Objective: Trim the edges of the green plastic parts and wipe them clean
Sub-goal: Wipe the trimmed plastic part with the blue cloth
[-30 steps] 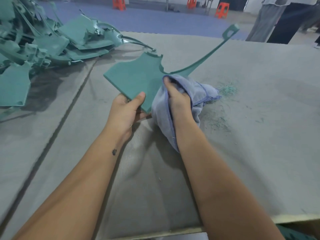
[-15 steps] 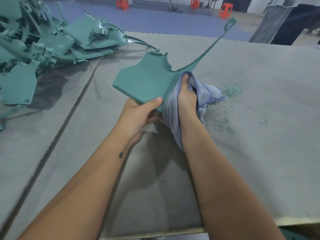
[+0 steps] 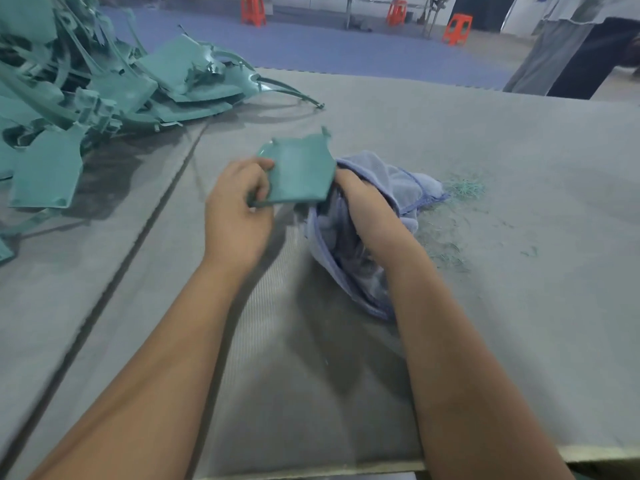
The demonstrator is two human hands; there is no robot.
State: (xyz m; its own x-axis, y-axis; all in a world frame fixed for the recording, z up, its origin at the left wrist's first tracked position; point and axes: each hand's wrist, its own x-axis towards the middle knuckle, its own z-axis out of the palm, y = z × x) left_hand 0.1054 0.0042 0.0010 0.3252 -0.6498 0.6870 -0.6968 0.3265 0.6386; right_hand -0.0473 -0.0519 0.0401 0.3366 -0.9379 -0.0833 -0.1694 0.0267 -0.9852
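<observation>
A flat green plastic part (image 3: pixel 299 171) is held above the grey table (image 3: pixel 502 220), its broad panel facing me. My left hand (image 3: pixel 239 209) grips its left and lower edge. My right hand (image 3: pixel 360 199) holds a blue cloth (image 3: pixel 398 188) pressed against the part's right edge; the cloth hangs down under my wrist. The part's long thin arm is hidden behind the panel.
A heap of green plastic parts (image 3: pixel 86 84) fills the table's far left. Green trimmings (image 3: pixel 464 188) lie scattered right of the cloth. A dark seam (image 3: pixel 149 220) runs down the table. A person (image 3: pixel 571 46) stands at the far right; orange stools (image 3: pixel 457 27) stand beyond.
The part has been turned over in my hands: its long arm, which pointed up to the far right, is out of sight. My left hand shifted its grip; the cloth stayed in my right.
</observation>
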